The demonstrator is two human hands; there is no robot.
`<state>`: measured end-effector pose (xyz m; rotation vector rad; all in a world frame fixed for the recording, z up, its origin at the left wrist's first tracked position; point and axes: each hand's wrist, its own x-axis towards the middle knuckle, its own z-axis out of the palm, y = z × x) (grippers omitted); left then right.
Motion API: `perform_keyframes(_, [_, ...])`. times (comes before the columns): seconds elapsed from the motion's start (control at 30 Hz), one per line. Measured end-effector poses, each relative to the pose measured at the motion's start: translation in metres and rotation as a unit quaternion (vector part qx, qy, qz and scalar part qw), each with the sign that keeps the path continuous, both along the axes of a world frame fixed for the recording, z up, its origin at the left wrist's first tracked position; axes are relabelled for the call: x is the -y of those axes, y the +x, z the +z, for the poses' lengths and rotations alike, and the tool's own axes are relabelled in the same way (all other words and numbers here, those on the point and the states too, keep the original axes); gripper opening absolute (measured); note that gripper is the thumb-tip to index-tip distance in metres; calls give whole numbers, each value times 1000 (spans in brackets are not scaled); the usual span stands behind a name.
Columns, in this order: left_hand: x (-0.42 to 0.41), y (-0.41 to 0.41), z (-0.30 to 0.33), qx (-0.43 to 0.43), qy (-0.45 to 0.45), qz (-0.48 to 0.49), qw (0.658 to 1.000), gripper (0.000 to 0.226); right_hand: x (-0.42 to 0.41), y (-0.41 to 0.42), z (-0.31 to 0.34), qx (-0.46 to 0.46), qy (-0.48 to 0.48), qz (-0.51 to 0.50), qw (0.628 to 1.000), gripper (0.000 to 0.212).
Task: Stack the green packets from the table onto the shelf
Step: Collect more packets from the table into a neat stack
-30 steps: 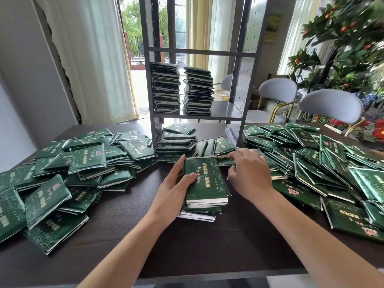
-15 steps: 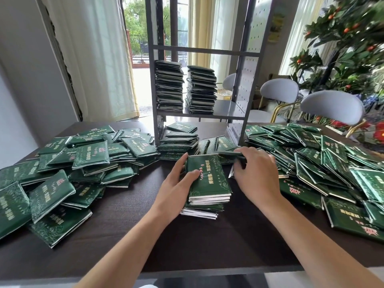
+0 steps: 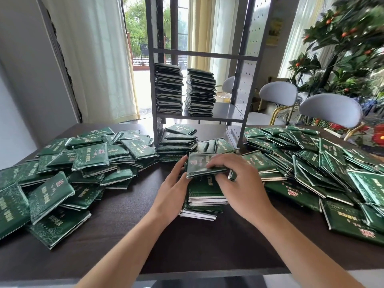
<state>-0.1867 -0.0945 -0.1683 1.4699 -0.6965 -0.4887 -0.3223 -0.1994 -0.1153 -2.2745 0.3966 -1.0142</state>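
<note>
Broad dark table (image 3: 207,252), matte and flat, strewn with glossy green packets. Tall grey metal shelf (image 3: 199,54) at the far edge, thin square posts, perforated side panels; two neat stacks (image 3: 185,90) of dark packets side by side on its lower board. Two rounded pale grey chairs (image 3: 330,110) with brass-toned legs behind on the right, beside a leafy plant (image 3: 351,48) dotted with small orange fruit. Loose left heap (image 3: 68,173) of flat rectangular packets, overlapping and tilted, foil-shiny with pale scroll patterns and silver edges. Similar right heap (image 3: 315,165), fanned out in slanting rows. Small pile (image 3: 204,199) in the middle, just in front of the shelf, edges roughly squared. Left hand (image 3: 173,189) flat against the pile's left side, fingers straight and together. Right hand (image 3: 239,181) pinching one packet (image 3: 199,165), fingers on top and thumb below, tilted just above the pile's far end, slightly blurred.
</note>
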Motion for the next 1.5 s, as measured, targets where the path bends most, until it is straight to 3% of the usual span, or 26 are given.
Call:
perform_keyframes(0.1, [0,0,0,-6,-10,-6,1000,54,-9,-3,-9,11,9,-1,1000,35])
perform_keyframes(0.3, [1,-2,3,-82,-58,-29,994,45,-17,-8,-17,15,134,50,990,34])
perform_keyframes(0.43, [0,-1,4,-52,-48,-13,997,43,-21,-6,-14,122,219,72,965,34])
perform_keyframes(0.5, [1,0,3,-37,-32,-12,999,57,-22,-3,-9,143,279,52,948,35])
perform_keyframes(0.6, [1,1,0,-38,-25,-25,999,89,-21,1,2,72,381,6,922,36])
perform_keyframes(0.67, [0,-3,2,-30,-30,-50,998,94,-22,2,2,17,429,25,903,42])
perform_keyframes(0.83, [-3,-13,5,8,-24,-115,993,73,-31,8,-10,-25,459,52,886,53])
perform_keyframes(1.1, [-3,-12,6,77,8,-71,995,59,-9,4,3,-43,505,28,862,60])
perform_keyframes(1.17, [-2,-9,4,65,-8,-69,995,61,0,4,8,-50,442,-12,896,34])
perform_keyframes(1.2, [-2,-8,3,62,-14,-71,995,61,6,3,7,-60,361,-54,929,25])
perform_keyframes(1.27, [-3,-8,2,51,-28,-73,996,60,27,0,1,-133,116,-168,970,31])
perform_keyframes(1.33, [-3,-7,2,27,-40,-70,996,63,45,-1,-5,-240,-93,-258,931,45])
perform_keyframes(1.37, [-3,-7,2,20,-40,-67,997,65,53,0,-8,-298,-139,-271,905,52])
perform_keyframes(1.43, [-3,-7,3,22,-33,-67,997,66,63,1,-11,-407,-142,-267,862,62])
perform_keyframes(1.5, [-2,-7,2,24,-32,-66,997,64,65,1,-13,-444,-144,-265,844,60])
